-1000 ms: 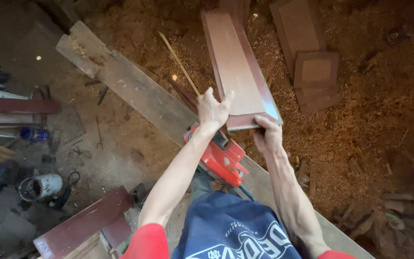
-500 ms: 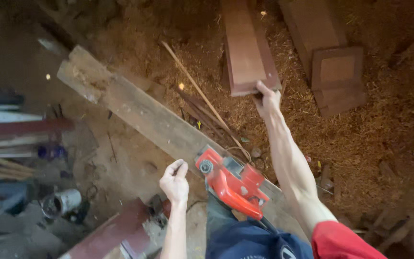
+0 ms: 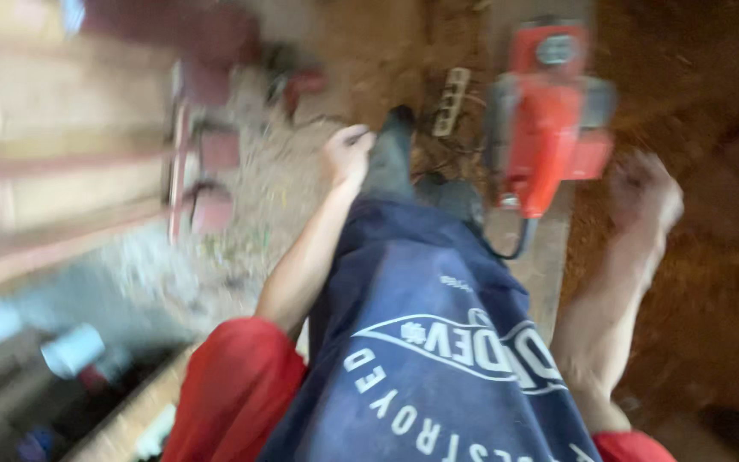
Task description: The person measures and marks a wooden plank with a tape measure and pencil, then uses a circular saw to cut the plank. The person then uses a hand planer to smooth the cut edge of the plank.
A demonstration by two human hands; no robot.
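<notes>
Left hand: my left hand [image 3: 348, 156] hangs in front of me, fingers curled loosely into a half-fist, gripping nothing that I can make out; the frame is smeared, so I cannot tell more than that.
Right hand: my right hand [image 3: 643, 190] is out to the side, also curled and apparently empty, though the blur keeps me from being sure of the fingers. It is the nearer of the two to the planer, just beside it but apart from it.
Electric planer: the red electric planer [image 3: 549, 128] sits unheld on the plank [image 3: 542, 274], body upright, its dark cord [image 3: 519, 244] looping off the rear end toward me. I judge it rests there because the plank gives it a flat seat off the sawdust.
Apron: my dark blue apron [image 3: 438, 342] with white lettering hangs between my arms and hides my legs; red sleeves [image 3: 233, 393] show at both sides.
Shoe: a dark shoe [image 3: 391, 150] pokes out just beyond my left hand.
Ground: reddish sawdust [image 3: 712, 325] covers the floor to my right; paler shavings and grit lie to my left.
Left side: stacked wooden boards and reddish rails [image 3: 70, 162] run across, too blurred to sort out.
</notes>
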